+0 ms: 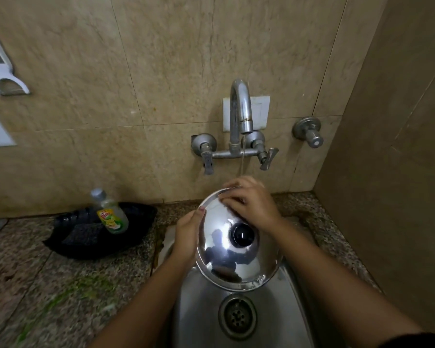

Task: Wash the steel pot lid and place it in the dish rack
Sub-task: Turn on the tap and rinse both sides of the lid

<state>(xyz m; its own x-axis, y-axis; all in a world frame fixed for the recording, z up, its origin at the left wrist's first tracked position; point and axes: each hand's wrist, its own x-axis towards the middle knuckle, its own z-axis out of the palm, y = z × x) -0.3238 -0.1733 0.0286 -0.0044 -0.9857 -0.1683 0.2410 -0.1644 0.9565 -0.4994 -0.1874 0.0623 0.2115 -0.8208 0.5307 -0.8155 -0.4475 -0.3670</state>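
The shiny steel pot lid (226, 262) with a black knob is held tilted over the steel sink (281, 320), its top facing me. My left hand (187, 234) grips the lid's left rim. My right hand (249, 199) lies on the lid's far edge, fingers curled over the rim. A thin stream of water runs from the tap (241, 109) down onto my right hand. No dish rack is in view.
A dish soap bottle (109, 212) stands in a black tray (136, 237) with a dark scrub pad on the granite counter, left of the sink. The drain (237, 316) lies below the lid. A side wall rises at the right.
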